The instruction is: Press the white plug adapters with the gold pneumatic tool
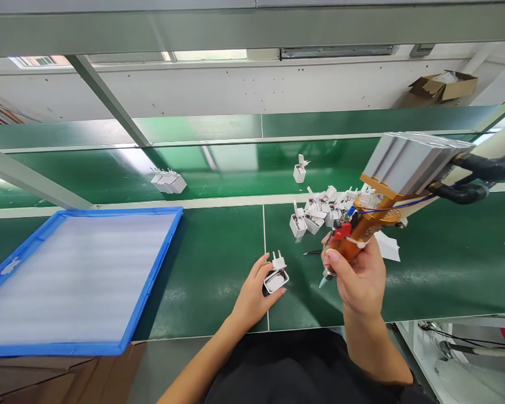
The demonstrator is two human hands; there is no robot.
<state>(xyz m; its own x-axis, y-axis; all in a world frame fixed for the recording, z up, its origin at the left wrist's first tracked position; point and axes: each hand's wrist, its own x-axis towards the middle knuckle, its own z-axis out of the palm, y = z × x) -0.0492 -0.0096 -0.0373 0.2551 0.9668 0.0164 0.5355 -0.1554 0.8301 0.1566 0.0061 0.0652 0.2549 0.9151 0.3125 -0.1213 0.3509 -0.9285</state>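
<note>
My left hand [252, 294] pinches a small white charger plug housing [276, 279] on the green bench, its open side up and its prongs pointing away. My right hand [359, 275] is wrapped round an orange-brown dispensing tool [362, 227] with a pale blue tip [323, 280] aimed down toward the housing, a little to its right and not touching it. A grey metal block [412, 160] and black hoses sit at the tool's top. Behind the tool lies a heap of several similar white housings [320, 210].
A blue tray [37, 235] with a white ribbed liner sits at the left. More white housings [168, 180] and a single one [299, 170] rest on the far conveyor belt. Dark tweezers [313, 252] lie by the heap. A cardboard box [444, 87] stands far right.
</note>
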